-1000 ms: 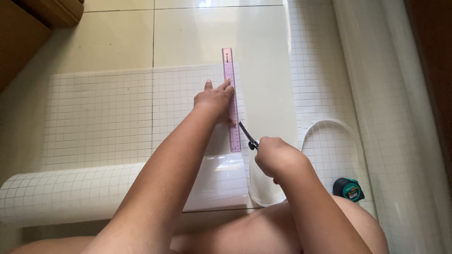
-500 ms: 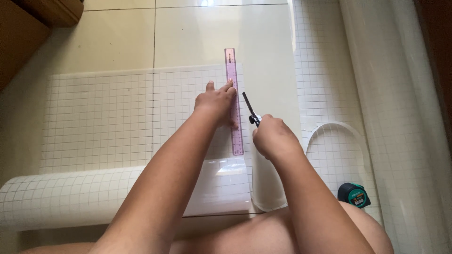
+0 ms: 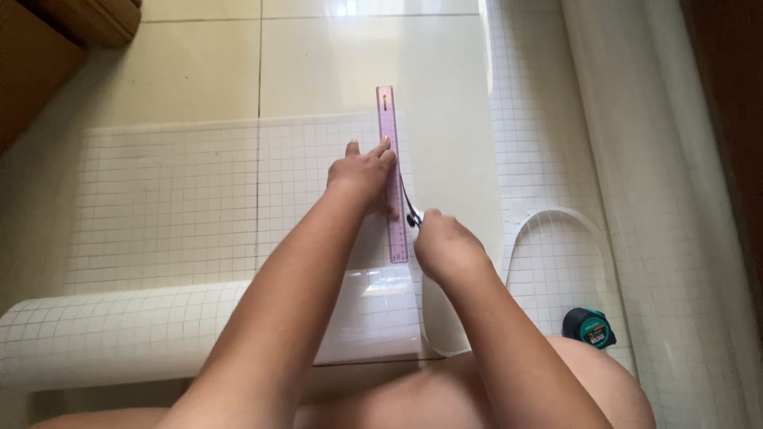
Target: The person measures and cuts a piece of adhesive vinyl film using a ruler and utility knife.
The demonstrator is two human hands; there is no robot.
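My left hand presses flat on a long pink ruler that lies on a white gridded sheet spread over the tiled floor. Just right of it, my right hand is closed around a thin black cutting tool, whose tip rests against the ruler's right edge, close to my left fingers. The sheet's near end is curled into a roll across my lap.
A green tape measure lies on the floor at the right, by my knee. A curled cut strip of gridded sheet sits right of the ruler. More sheet runs along the right side. Wooden furniture stands top left.
My right hand has moved away from me along the ruler's right edge with the black tool. My left hand has kept its place on the ruler.
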